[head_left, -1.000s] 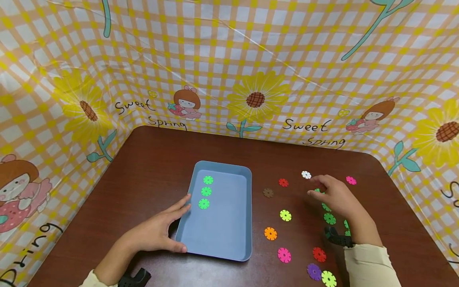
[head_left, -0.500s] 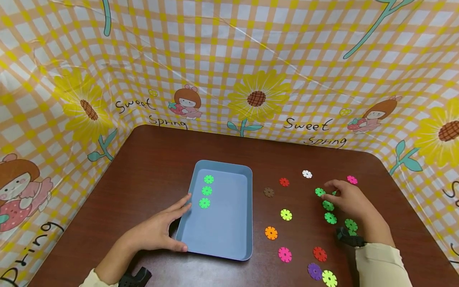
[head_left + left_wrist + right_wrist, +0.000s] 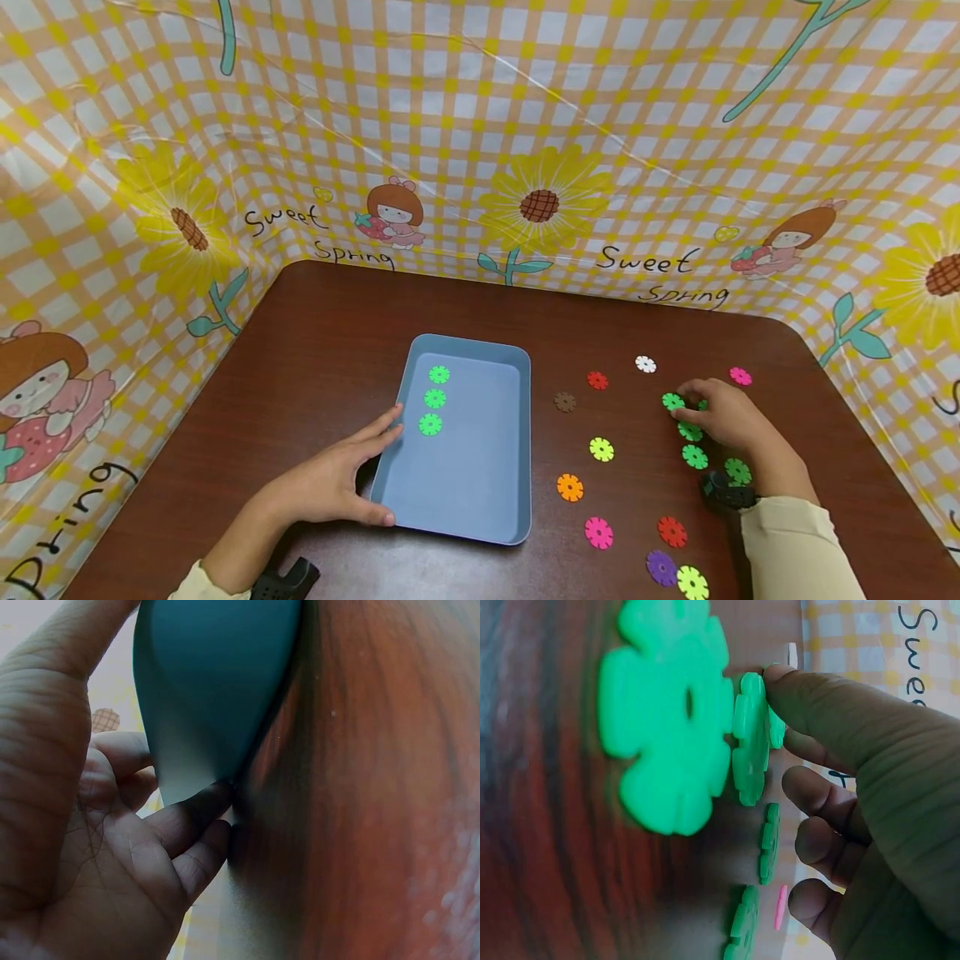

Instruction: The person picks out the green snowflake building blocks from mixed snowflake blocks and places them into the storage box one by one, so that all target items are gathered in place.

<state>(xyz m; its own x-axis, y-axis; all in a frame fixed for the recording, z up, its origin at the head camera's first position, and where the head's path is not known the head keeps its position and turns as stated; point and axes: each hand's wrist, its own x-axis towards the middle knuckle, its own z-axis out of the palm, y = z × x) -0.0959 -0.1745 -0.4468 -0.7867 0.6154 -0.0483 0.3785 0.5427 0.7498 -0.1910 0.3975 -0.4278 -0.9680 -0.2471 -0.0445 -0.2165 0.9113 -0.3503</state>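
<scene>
A blue-grey tray (image 3: 465, 500) holds a short column of three green snowflake discs (image 3: 435, 398). My left hand (image 3: 322, 483) rests against the tray's left side, fingers extended along the rim and thumb at the near corner. In the left wrist view, the fingertips (image 3: 217, 796) touch the tray's outer wall (image 3: 217, 682). On the right, my right hand (image 3: 723, 414) is low over the table, thumb and index finger pinching a green snowflake disc (image 3: 672, 402) at its edges. The right wrist view shows the thumb (image 3: 795, 686) partly covering that disc; another green disc (image 3: 660, 705) lies nearer the camera.
Further green discs (image 3: 694, 457) lie under and beside the right hand. Scattered between tray and right arm are brown (image 3: 565, 402), orange (image 3: 570, 487), yellow (image 3: 602, 449), pink (image 3: 598, 532), red (image 3: 672, 531) and purple discs (image 3: 662, 567). A patterned cloth (image 3: 450, 125) stands behind the table.
My right hand has moved right and down from near the white disc to the green discs, and its thumb and index finger have closed at one. The left hand and tray stay put.
</scene>
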